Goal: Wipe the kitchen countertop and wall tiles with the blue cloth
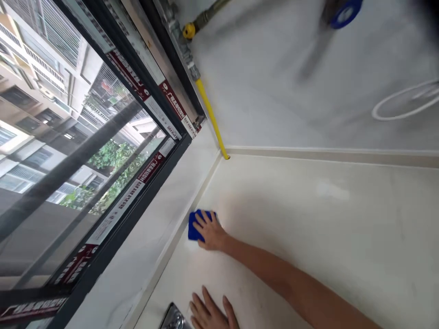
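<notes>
My right hand [212, 233] reaches out along a cream countertop [308, 228] and presses down on a blue cloth [194, 226], fingers laid over it. The cloth lies near the counter's raised edge under the window sill. My left hand [211, 313] rests flat on the countertop at the bottom of the view, fingers apart and holding nothing. Only its fingers and part of the back show.
A dark-framed window [103, 183] with stickers runs along the left above a pale sill [154, 228]. A yellow gas pipe [211, 116] comes down into the counter's corner. A shiny metal piece [173, 317] sits beside my left hand. A blurred blue object [345, 11] hangs on the wall.
</notes>
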{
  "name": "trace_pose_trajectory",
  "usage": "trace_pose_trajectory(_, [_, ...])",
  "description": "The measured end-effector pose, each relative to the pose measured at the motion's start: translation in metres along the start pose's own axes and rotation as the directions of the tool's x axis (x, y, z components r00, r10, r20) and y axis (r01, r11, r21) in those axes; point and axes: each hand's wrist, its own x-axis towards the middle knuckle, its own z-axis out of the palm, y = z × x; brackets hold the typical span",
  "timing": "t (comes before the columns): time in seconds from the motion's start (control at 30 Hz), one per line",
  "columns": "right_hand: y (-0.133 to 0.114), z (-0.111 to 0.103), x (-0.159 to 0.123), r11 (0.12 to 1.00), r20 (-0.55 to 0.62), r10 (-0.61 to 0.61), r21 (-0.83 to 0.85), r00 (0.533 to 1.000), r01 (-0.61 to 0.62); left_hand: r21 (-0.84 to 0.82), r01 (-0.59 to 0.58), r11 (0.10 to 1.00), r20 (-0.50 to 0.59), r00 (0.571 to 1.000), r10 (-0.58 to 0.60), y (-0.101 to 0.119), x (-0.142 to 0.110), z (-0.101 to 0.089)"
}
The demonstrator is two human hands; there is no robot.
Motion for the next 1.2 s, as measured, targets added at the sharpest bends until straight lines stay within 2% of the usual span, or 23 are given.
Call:
trace_pose_trajectory(0.07, [-0.025, 0.005, -0.024, 0.986, 0.039, -0.156, 0.071, 0.987, 0.153, -0.019, 0.002, 1.000, 0.017, 1.000, -0.001, 0.000, 0.002, -0.005])
trace_pose_trajectory(0.13, [-0.035, 0.003, -0.051, 0.956, 0.059, -0.279, 0.115, 0.959, 0.271, -0.056, 0.019, 0.998, 0.037, 0.999, -0.017, 0.000, 0.005, -0.009])
trace_pose_trajectory(0.2, [-0.033, -0.008, -0.080, 0.942, 0.067, -0.322, 0.127, 0.944, 0.312, -0.092, 0.051, 0.994, 0.058, 0.997, -0.046, 0.002, 0.008, -0.013])
trace_pose_trajectory(0.23, [-0.028, -0.015, -0.096, 0.947, 0.070, -0.306, 0.122, 0.949, 0.297, -0.107, 0.066, 0.992, 0.066, 0.996, -0.059, 0.003, 0.009, -0.016])
trace_pose_trajectory(0.37, [0.000, -0.051, -0.171, 0.995, 0.084, -0.097, 0.048, 0.992, 0.093, -0.145, 0.106, 0.984, 0.100, 0.991, -0.092, 0.011, 0.011, -0.027])
trace_pose_trajectory(0.47, [0.018, -0.080, -0.239, 0.998, 0.076, 0.039, -0.053, 0.996, -0.035, -0.161, 0.124, 0.979, 0.127, 0.986, -0.104, 0.016, 0.012, -0.035])
trace_pose_trajectory(0.57, [0.025, -0.104, -0.313, 0.980, 0.035, 0.131, -0.156, 0.991, -0.124, -0.180, 0.142, 0.973, 0.151, 0.982, -0.115, 0.019, 0.012, -0.041])
trace_pose_trajectory(0.73, [0.008, -0.127, -0.442, 0.901, -0.067, 0.299, -0.309, 0.952, -0.305, -0.225, 0.166, 0.960, 0.195, 0.973, -0.122, 0.022, 0.011, -0.049])
trace_pose_trajectory(0.87, [-0.016, -0.131, -0.544, 0.813, -0.172, 0.404, -0.383, 0.898, -0.439, -0.245, 0.174, 0.954, 0.209, 0.970, -0.123, 0.021, 0.010, -0.050])
trace_pose_trajectory(0.93, [-0.026, -0.131, -0.586, 0.781, -0.206, 0.428, -0.405, 0.880, -0.475, -0.261, 0.170, 0.950, 0.208, 0.971, -0.117, 0.021, 0.009, -0.049])
trace_pose_trajectory(1.0, [-0.034, -0.131, -0.613, 0.766, -0.212, 0.434, -0.425, 0.875, -0.483, -0.275, 0.165, 0.947, 0.201, 0.973, -0.111, 0.021, 0.008, -0.046])
trace_pose_trajectory(1.07, [-0.040, -0.129, -0.623, 0.747, -0.225, 0.447, -0.439, 0.866, -0.499, -0.279, 0.168, 0.945, 0.195, 0.974, -0.116, 0.021, 0.008, -0.044])
trace_pose_trajectory(1.2, [-0.049, -0.119, -0.600, 0.718, -0.235, 0.482, -0.446, 0.844, -0.534, -0.264, 0.189, 0.946, 0.206, 0.969, -0.136, 0.024, 0.006, -0.042])
